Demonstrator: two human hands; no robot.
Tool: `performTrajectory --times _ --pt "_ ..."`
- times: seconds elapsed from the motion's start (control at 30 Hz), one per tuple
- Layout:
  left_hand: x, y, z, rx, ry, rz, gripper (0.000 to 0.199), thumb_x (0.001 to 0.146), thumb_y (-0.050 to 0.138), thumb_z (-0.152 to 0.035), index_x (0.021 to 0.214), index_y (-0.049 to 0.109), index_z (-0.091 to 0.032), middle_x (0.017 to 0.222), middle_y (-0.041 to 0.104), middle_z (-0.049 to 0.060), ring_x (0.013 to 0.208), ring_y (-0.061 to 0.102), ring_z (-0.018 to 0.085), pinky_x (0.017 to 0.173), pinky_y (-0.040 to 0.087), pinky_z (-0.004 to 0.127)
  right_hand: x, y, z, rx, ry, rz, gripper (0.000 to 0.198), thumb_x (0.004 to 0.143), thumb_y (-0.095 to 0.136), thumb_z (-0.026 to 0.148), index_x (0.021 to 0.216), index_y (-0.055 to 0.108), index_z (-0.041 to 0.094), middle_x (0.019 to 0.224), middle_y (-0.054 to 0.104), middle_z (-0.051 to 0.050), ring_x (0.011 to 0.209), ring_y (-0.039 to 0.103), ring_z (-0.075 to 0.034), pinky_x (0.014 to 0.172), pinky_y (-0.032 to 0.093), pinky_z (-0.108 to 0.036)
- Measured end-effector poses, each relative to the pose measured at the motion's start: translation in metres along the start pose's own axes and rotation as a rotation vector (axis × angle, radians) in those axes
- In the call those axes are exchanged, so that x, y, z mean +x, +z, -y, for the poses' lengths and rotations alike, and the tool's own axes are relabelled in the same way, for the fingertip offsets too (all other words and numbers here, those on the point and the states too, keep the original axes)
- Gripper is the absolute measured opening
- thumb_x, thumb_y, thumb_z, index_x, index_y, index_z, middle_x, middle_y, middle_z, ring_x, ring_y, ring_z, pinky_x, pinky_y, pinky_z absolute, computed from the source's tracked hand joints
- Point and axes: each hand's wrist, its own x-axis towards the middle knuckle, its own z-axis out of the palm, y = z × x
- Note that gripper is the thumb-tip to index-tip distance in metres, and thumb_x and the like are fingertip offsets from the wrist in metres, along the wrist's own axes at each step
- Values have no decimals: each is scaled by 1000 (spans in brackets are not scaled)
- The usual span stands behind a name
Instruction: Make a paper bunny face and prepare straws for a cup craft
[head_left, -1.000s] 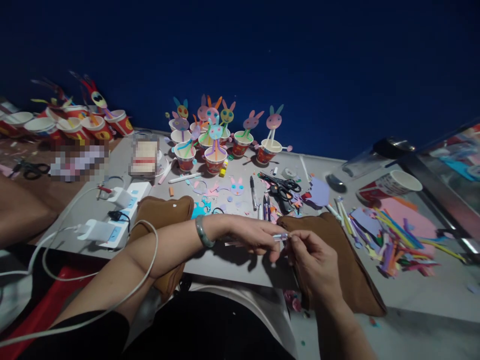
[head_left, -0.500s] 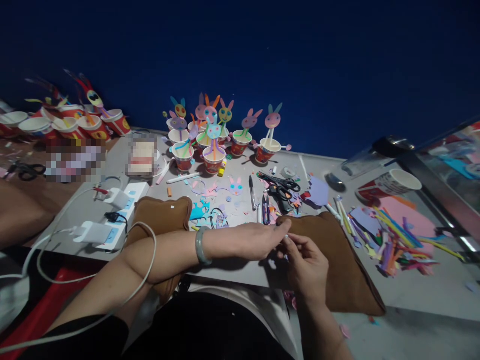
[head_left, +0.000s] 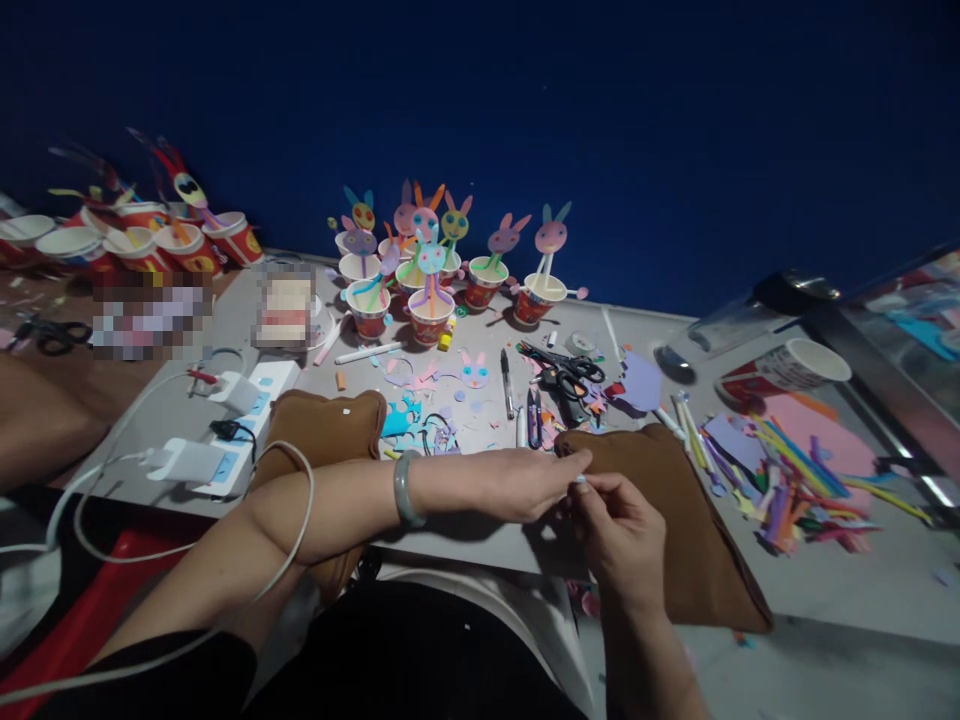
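Observation:
My left hand, with a jade-coloured bangle on its wrist, reaches across to the right, fingers bent and closed. Its fingertips meet those of my right hand over the near edge of a brown cushion. Between the right thumb and forefinger shows a tiny pale-blue piece, too small to name. What the left fingers grip is hidden behind the hand. Just beyond lie small purple-grey snips, black scissors and a black pen. A cut-out rabbit face lies among paper scraps.
Paper cups with rabbit figures stand at the back. More red cups are at left, near another person's arm. A white power strip with cables is at left. Coloured strips and a tipped cup lie right.
Both hands stay together, shifting slightly right in view. The pale-blue piece between the right fingertips now shows more clearly. The table things look unchanged.

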Motion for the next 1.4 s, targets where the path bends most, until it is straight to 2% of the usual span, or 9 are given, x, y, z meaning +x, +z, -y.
performTrajectory --times 0.17,0.37,0.43,0.47,0.57,0.67,0.8,1.2,1.4 --pt "-1 -15 -10 -124 -51 -13 43 100 36 -24 140 43 -10 95 69 9 86 61 17 84 49 33 12 -31 -7 -632 -378 -135 22 88 63 40 81 70 20 67 70 -4 53 61 -16 54 46 -29" --pt "3 -29 -8 -711 -214 -139 26 102 39 -40 105 50 -17 75 62 -1 49 38 5 48 33 21 34 -106 -24 -1121 -353 -471 26 86 65 44 69 63 23 55 62 -11 55 61 -27 51 36 -39" --pt "6 -32 -5 -832 -235 -143 22 102 39 -35 103 51 -16 72 62 -2 49 40 5 49 36 20 40 -121 -23 -1186 -379 -485 13 84 68 40 87 71 28 77 72 -16 79 70 -41 66 46 -55" --pt "7 -33 -5 -866 -239 -146 21 102 40 -32 104 52 -16 72 62 -2 50 43 5 50 38 19 43 -122 -19 -1197 -382 -487 30 81 71 42 108 72 30 103 74 -21 98 67 -51 75 45 -65" --pt "6 -39 -6 -897 -249 -174 21 101 43 -30 107 56 -15 68 60 -3 50 46 5 49 37 18 49 -104 1 -1054 -523 -305 66 86 67 45 149 52 30 143 58 -25 128 53 -55 94 42 -75" --pt "3 -44 -9 -864 -255 -187 23 102 42 -33 106 57 -16 63 56 -6 45 42 4 44 31 17 55 -62 25 -726 -618 75 56 95 61 37 149 52 32 138 65 -14 125 63 -35 106 51 -54" --pt "0 -52 -6 -825 -263 -194 28 101 45 -39 87 53 -16 63 55 -5 46 42 4 43 31 17 72 -8 43 -450 -652 411 48 102 50 34 149 53 29 144 63 -9 131 61 -26 110 50 -45" --pt "-6 -78 -3 -1048 -298 -543 15 99 40 -15 85 40 -19 63 45 -8 42 33 1 42 24 13 140 65 48 -148 -493 491 36 97 58 48 121 76 27 118 77 -6 108 73 -25 98 57 -41" --pt "-2 -76 12 -1075 -319 -503 22 100 42 -18 78 46 -15 62 47 -6 45 34 2 44 27 16 147 74 28 -11 -357 481 40 92 62 57 110 79 26 101 80 -7 96 74 -24 89 58 -39"
